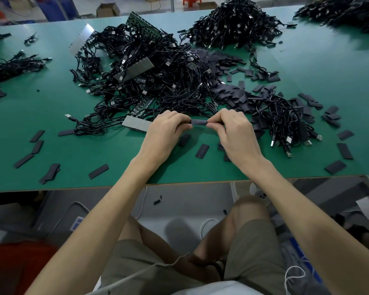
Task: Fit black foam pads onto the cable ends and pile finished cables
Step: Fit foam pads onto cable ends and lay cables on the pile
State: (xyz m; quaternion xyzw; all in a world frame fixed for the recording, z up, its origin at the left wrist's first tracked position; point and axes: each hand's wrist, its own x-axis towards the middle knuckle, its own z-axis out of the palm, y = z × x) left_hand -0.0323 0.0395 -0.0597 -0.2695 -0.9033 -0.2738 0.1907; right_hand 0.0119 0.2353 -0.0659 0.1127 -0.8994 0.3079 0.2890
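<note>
Both hands (197, 126) pinch foam pad (198, 122), lying left-right

A green counter (51, 103) fills the upper part of the view, its near edge running across above a pale grey floor (190, 201). Beyond its far edge stand an open cardboard box (108, 9), a red stool (191, 0) and blue crates (55, 9), all well apart from the near edge. Below the counter are olive shorts (254, 252) over bent knees, a white cord (203, 225) looping on the floor between the legs, a white power strip (77, 223) to the left, and a red surface (15, 265) in the lower left corner.
</note>
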